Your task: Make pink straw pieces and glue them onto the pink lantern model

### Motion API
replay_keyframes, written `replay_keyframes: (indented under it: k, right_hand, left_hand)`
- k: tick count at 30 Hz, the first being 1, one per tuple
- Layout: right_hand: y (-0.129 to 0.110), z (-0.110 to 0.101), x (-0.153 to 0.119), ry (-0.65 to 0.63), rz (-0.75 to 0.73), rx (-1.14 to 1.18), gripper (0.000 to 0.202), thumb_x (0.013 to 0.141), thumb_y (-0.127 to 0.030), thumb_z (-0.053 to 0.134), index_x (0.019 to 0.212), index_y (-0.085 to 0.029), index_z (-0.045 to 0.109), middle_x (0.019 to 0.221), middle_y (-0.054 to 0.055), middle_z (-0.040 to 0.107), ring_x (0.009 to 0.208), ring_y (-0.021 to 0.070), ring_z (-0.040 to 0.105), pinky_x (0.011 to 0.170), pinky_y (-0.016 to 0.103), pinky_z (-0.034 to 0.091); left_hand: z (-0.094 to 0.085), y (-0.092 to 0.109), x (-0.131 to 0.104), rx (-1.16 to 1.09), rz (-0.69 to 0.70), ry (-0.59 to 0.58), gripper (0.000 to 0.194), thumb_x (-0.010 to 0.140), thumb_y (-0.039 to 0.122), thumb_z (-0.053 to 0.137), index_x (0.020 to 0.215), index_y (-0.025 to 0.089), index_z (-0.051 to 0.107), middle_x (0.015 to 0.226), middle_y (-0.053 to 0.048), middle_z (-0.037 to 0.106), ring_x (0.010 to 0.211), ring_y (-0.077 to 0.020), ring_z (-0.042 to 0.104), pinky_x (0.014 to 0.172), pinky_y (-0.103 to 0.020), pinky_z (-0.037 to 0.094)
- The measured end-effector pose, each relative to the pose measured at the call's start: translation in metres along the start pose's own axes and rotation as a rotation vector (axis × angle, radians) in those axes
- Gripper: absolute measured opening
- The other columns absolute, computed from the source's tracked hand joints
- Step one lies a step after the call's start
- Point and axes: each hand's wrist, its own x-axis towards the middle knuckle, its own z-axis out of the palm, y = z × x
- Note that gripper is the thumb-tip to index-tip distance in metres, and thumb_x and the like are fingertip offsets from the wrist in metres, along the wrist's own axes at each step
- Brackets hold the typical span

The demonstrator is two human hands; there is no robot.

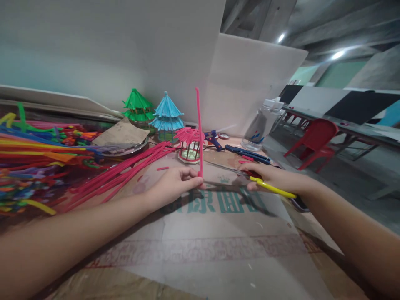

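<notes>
A pink strip [200, 129] is held upright near the middle of the bench [106, 287], its lower end pinched between thumb and fingers of the left hand [184, 181]; a slip would be likely if that pinch were loosened, since so little of the strip is gripped. In the right hand [265, 175] a yellow-handled tool [273, 188] is grasped, its metal end aimed left; whether its blades are parted cannot be told, and the left fingertips could be nicked if it were swung too far. Just beyond the strip a pink-roofed model [187, 136] is stood, and whether the two touch cannot be made out; its thin posts could be knocked by a careless sideways tilt. Farther right, a glue gun [215, 141] is marked by a small red light, so a burn might be risked if its nozzle were brushed. Nearer and to the right, a blue cutter [246, 154] could be nudged by the right knuckles. On the left, loose pink strips [125, 175] could be dragged out of line by the left forearm.
</notes>
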Motion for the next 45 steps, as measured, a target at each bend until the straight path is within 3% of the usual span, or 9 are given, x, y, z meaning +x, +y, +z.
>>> replay_keyframes:
  k: [7,19,38,45]
  right_hand:
    - [-0.015,0.013,0.006,-0.041,-0.024,0.013,0.047,0.08,-0.055,0.061,0.11,-0.019,0.055,0.093,0.004,0.056,0.082,0.0197,0.052,0.071,0.03,0.042]
    - [-0.005,0.02,0.011,-0.127,-0.068,0.146,0.044,0.08,-0.054,0.061,0.104,-0.018,0.057,0.093,0.003,0.058,0.084,0.0201,0.052,0.072,0.029,0.039]
    - [-0.006,0.02,0.01,-0.132,-0.048,0.143,0.046,0.079,-0.056,0.06,0.106,-0.018,0.057,0.095,0.003,0.058,0.084,0.0198,0.053,0.072,0.028,0.039]
    - [-0.011,0.02,0.011,-0.14,-0.022,0.191,0.038,0.079,-0.05,0.062,0.099,-0.017,0.057,0.084,0.002,0.062,0.078,0.019,0.056,0.069,0.028,0.038]
  left_hand:
    - [0.002,-0.004,0.001,0.04,-0.003,-0.045,0.021,0.081,0.036,0.065,0.081,0.015,0.062,0.084,-0.007,0.075,0.078,-0.0172,0.07,0.064,-0.024,0.048]
    - [0.005,0.01,-0.003,0.139,-0.041,-0.101,0.017,0.083,0.028,0.061,0.086,0.012,0.067,0.083,-0.007,0.075,0.061,-0.0109,0.061,0.049,-0.019,0.036]
    - [0.004,0.005,-0.003,0.134,-0.024,-0.123,0.018,0.084,0.031,0.061,0.086,0.014,0.065,0.084,-0.006,0.075,0.058,-0.0094,0.061,0.044,-0.017,0.037]
    - [0.005,0.006,-0.004,0.13,-0.036,-0.115,0.019,0.084,0.032,0.061,0.086,0.013,0.066,0.086,-0.008,0.076,0.062,-0.0116,0.064,0.045,-0.018,0.037]
